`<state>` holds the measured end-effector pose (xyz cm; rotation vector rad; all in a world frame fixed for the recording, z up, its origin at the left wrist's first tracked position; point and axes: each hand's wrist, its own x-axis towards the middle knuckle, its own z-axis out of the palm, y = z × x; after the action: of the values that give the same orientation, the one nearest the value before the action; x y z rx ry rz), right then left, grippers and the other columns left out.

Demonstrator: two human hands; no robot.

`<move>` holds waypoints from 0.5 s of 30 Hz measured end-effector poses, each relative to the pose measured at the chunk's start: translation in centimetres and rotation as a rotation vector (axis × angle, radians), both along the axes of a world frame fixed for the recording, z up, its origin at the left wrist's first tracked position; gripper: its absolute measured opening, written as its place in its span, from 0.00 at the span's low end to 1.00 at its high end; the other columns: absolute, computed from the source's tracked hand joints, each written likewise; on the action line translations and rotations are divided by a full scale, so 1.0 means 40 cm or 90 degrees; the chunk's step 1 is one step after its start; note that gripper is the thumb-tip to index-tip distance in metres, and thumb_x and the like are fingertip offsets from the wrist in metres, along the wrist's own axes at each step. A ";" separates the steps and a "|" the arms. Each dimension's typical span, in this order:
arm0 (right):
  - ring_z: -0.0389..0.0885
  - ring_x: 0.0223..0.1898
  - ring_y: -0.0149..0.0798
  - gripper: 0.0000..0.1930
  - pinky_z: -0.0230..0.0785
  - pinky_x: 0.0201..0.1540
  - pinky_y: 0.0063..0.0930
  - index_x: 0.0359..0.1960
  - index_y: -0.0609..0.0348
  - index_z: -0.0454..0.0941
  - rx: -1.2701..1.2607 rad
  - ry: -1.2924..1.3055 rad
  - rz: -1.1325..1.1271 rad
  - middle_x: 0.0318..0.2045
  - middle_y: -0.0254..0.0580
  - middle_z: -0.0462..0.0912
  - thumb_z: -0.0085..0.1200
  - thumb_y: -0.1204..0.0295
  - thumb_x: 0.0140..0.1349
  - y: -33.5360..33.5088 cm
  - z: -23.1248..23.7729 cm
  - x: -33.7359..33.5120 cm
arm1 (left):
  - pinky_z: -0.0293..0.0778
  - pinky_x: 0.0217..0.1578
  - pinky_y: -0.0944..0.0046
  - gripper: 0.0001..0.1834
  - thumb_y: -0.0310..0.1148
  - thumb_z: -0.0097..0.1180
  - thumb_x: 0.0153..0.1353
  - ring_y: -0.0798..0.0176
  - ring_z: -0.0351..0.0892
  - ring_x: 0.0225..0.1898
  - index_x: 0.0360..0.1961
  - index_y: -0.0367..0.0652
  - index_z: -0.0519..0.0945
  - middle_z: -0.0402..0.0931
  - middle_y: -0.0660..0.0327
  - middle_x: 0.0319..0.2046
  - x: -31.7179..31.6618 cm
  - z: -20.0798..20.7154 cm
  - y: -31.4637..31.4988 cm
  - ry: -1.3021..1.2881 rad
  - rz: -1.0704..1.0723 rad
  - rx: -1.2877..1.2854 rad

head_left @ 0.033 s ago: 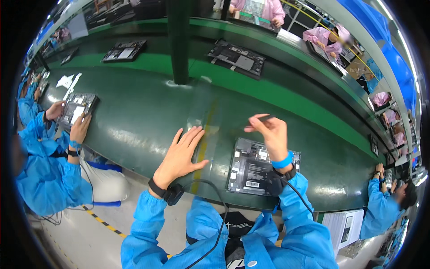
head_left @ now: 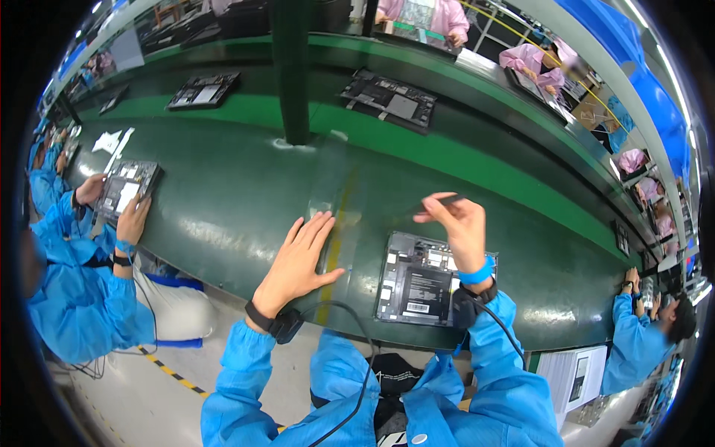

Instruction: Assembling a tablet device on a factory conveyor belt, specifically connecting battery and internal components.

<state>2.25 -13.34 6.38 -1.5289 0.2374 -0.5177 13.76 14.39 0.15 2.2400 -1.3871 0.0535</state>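
The open laptop (head_left: 406, 270) lies flat on the bench (head_left: 223, 201), just beside its near edge, insides facing up. The right hand (head_left: 460, 223) pinches a thin dark tool (head_left: 449, 200) above the laptop's far edge; the tool's tip is too blurred to make out. The left hand (head_left: 298, 261) rests palm down with fingers spread, holding nothing visible, next to the yellow stripe (head_left: 334, 253).

The likeliest trouble is a slip of that loose pinch: the tool could drop onto bare parts or nick the battery (head_left: 426, 294), if its end is hard. The black wrist box (head_left: 463, 307) sits over the laptop's near right corner, and I cannot tell whether it touches; a lowered forearm might knock something there. Its cable (head_left: 506, 335) could catch on the bench's near edge, and a sharp tug might drag the laptop off it.
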 end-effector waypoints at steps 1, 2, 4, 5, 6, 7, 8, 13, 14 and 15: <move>0.89 0.36 0.42 0.09 0.79 0.44 0.30 0.43 0.72 0.83 -0.002 -0.010 -0.025 0.36 0.46 0.87 0.62 0.76 0.67 -0.017 0.025 -0.038 | 0.51 0.74 0.46 0.47 0.45 0.68 0.57 0.46 0.57 0.74 0.73 0.39 0.60 0.61 0.48 0.72 -0.004 0.008 0.004 0.023 0.011 -0.028; 0.89 0.37 0.42 0.08 0.79 0.44 0.30 0.43 0.72 0.83 -0.003 -0.021 -0.050 0.36 0.45 0.87 0.62 0.76 0.67 -0.035 0.043 -0.078 | 0.51 0.74 0.46 0.47 0.45 0.68 0.57 0.46 0.57 0.74 0.73 0.39 0.60 0.61 0.48 0.72 -0.006 0.026 0.008 0.012 0.002 -0.027; 0.89 0.36 0.41 0.08 0.78 0.44 0.28 0.42 0.71 0.83 -0.012 -0.031 -0.109 0.36 0.44 0.87 0.61 0.77 0.67 -0.090 0.053 -0.161 | 0.55 0.73 0.49 0.48 0.42 0.68 0.58 0.42 0.57 0.73 0.74 0.37 0.57 0.58 0.42 0.72 -0.009 0.077 -0.001 0.111 -0.016 -0.048; 0.89 0.36 0.41 0.08 0.78 0.44 0.28 0.42 0.70 0.83 -0.001 -0.036 -0.131 0.36 0.44 0.87 0.61 0.76 0.68 -0.118 0.053 -0.196 | 0.60 0.70 0.49 0.42 0.41 0.63 0.64 0.44 0.61 0.72 0.74 0.36 0.59 0.61 0.43 0.71 -0.003 0.115 -0.015 0.177 -0.035 -0.074; 0.89 0.36 0.41 0.08 0.78 0.44 0.28 0.42 0.70 0.83 0.010 -0.040 -0.151 0.36 0.44 0.87 0.61 0.75 0.68 -0.136 0.053 -0.231 | 0.60 0.70 0.49 0.42 0.41 0.63 0.64 0.44 0.61 0.72 0.74 0.36 0.59 0.61 0.43 0.71 0.015 0.129 -0.043 0.170 -0.046 -0.069; 0.89 0.36 0.41 0.09 0.77 0.44 0.28 0.42 0.70 0.83 0.007 -0.033 -0.184 0.35 0.45 0.87 0.61 0.74 0.68 -0.149 0.061 -0.261 | 0.62 0.69 0.50 0.39 0.42 0.60 0.67 0.45 0.63 0.71 0.73 0.36 0.60 0.63 0.45 0.70 0.045 0.142 -0.086 0.408 -0.074 -0.167; 0.89 0.35 0.40 0.09 0.77 0.44 0.27 0.41 0.70 0.83 0.009 -0.040 -0.219 0.35 0.45 0.87 0.61 0.73 0.68 -0.165 0.056 -0.295 | 0.63 0.68 0.50 0.36 0.42 0.56 0.71 0.47 0.65 0.70 0.73 0.35 0.61 0.64 0.46 0.70 0.078 0.151 -0.138 0.649 -0.102 -0.260; 0.89 0.35 0.40 0.09 0.76 0.44 0.27 0.40 0.70 0.82 0.054 -0.052 -0.310 0.35 0.43 0.86 0.60 0.73 0.68 -0.228 -0.017 -0.436 | 0.61 0.71 0.42 0.48 0.39 0.57 0.65 0.39 0.57 0.73 0.75 0.31 0.43 0.44 0.38 0.75 0.356 0.073 -0.547 1.325 0.045 -0.606; 0.89 0.35 0.40 0.09 0.76 0.44 0.27 0.40 0.70 0.82 0.050 -0.051 -0.323 0.36 0.43 0.86 0.61 0.74 0.68 -0.228 -0.024 -0.454 | 0.61 0.70 0.41 0.53 0.40 0.61 0.61 0.40 0.56 0.73 0.75 0.30 0.40 0.40 0.38 0.75 0.437 0.030 -0.613 1.327 0.120 -0.599; 0.89 0.35 0.40 0.09 0.76 0.44 0.27 0.40 0.70 0.82 0.078 -0.055 -0.330 0.35 0.43 0.86 0.61 0.74 0.68 -0.233 -0.042 -0.470 | 0.60 0.71 0.40 0.51 0.41 0.63 0.60 0.38 0.56 0.72 0.74 0.30 0.45 0.45 0.40 0.73 0.493 0.007 -0.689 1.310 0.276 -0.593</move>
<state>-16.54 -22.67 4.72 -1.3182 0.5945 -0.9570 33.47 -13.19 0.42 0.7401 0.3088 -0.9216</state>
